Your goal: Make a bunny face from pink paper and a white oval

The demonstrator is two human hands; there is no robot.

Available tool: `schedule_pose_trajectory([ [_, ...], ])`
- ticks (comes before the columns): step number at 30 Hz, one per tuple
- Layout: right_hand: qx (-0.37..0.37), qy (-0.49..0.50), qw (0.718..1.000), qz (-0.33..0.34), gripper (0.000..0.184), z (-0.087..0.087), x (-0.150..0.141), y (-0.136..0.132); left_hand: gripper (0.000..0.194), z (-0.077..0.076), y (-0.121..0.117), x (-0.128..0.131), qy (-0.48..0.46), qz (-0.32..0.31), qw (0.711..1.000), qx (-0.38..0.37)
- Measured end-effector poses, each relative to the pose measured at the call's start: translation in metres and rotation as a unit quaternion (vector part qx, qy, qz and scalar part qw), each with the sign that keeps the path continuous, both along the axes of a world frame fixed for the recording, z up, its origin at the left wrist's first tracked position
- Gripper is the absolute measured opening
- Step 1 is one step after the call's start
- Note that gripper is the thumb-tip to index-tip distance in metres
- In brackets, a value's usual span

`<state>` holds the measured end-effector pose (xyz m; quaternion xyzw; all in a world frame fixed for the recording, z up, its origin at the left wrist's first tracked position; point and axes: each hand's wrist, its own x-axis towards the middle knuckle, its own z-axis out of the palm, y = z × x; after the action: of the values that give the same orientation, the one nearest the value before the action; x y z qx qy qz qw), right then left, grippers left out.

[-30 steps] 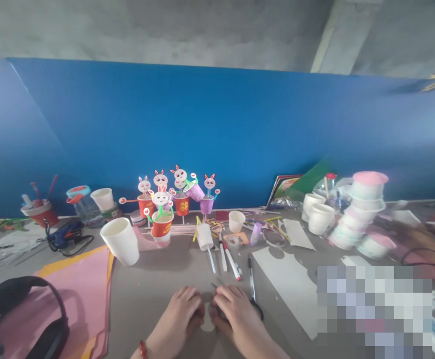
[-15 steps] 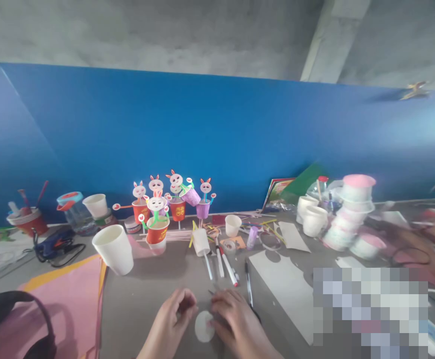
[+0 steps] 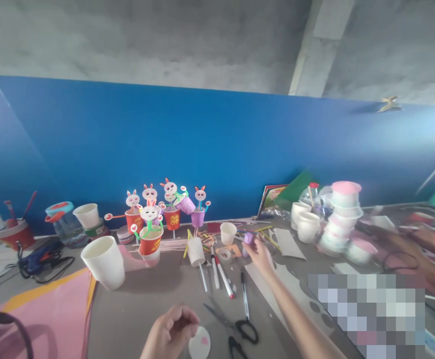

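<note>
Right hand (image 3: 261, 257): thumb and fingers closed on the upper part of a purple stick (image 3: 247, 239); any label on it is too small to read. Left hand (image 3: 174, 331): fingers curled, tips at the edge of a white disc (image 3: 199, 344) with a pink mark; cannot tell whether they pinch it.

Print: yellow character-like marks on the red cup (image 3: 150, 243) ahead and left of the right-hand grip; not legible. Cups there carry rabbit-faced figures.

Surroundings: open scissors (image 3: 246, 331) lie between the two hands, nearer than the right grip. A pen (image 3: 243, 294) touches or nearly touches their handles. Just left of the stick: tape roll (image 3: 224, 255), small white cup (image 3: 228, 233); markers (image 3: 223, 275) nearer the wearer. Right forearm crosses the cut white sheet (image 3: 294, 279), hiding part of it. Large white cup (image 3: 104, 264) beyond and left of the left hand.
</note>
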<state>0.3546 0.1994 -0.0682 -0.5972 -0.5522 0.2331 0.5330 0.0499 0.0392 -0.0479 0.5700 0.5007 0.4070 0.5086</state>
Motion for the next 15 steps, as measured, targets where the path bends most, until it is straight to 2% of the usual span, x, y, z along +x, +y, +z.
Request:
schedule_pose_trajectory([
  [4, -0.023, 0.094, 0.991, 0.09, 0.028, 0.016, -0.011, -0.016, 0.019, 0.002, 0.002, -0.003, 0.004, -0.004, 0.999, 0.037],
  [6, -0.052, 0.135, 0.98, 0.14, 0.03, 0.025, -0.02, -0.029, 0.013, 0.003, 0.006, -0.002, 0.073, -0.006, 0.995, 0.075],
  [8, -0.083, 0.163, 0.966, 0.185, 0.032, 0.032, -0.03, -0.044, 0.008, 0.002, 0.011, -0.001, 0.185, -0.019, 0.977, 0.107],
  [10, -0.109, 0.175, 0.952, 0.225, 0.035, 0.038, -0.039, -0.058, 0.015, -0.001, 0.018, -0.001, 0.272, -0.034, 0.955, 0.116],
  [15, -0.142, 0.158, 0.927, 0.309, 0.04, 0.042, -0.051, -0.088, 0.02, -0.013, 0.031, -0.005, 0.326, -0.054, 0.937, 0.111],
])
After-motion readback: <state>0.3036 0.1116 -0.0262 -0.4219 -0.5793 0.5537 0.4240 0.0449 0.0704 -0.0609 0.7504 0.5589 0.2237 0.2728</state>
